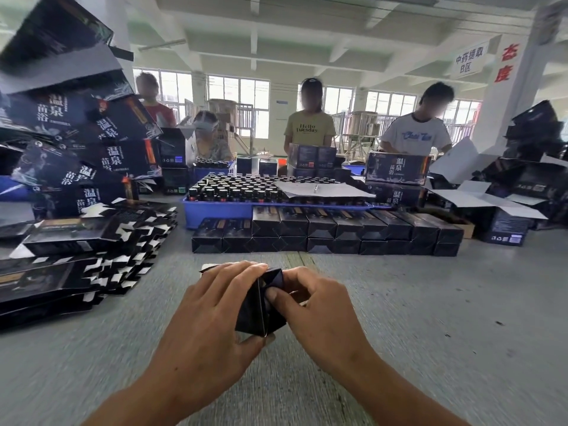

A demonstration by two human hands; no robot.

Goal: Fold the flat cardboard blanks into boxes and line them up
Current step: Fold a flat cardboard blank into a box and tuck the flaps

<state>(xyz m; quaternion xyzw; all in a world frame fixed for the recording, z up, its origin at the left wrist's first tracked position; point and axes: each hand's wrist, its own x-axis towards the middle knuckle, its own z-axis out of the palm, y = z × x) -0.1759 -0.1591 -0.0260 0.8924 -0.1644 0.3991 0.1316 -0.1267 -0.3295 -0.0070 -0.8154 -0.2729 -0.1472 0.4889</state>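
Head view shows both hands low over the grey table [430, 302]: the left hand [215, 305] wraps a half-formed dark glossy cardboard box [256, 309], while the right hand [319, 305] pinches its end flaps, so this box looks nearly closed. Beyond, two tiers of finished dark boxes [325, 233] stand lined up, touching. Far left, a tall stack of flat printed blanks [76, 256] remains, so much work is left. Fingers hide the flap fold.

Bright window [238, 96] daylight; edges blurred, warped (wide-angle lens).
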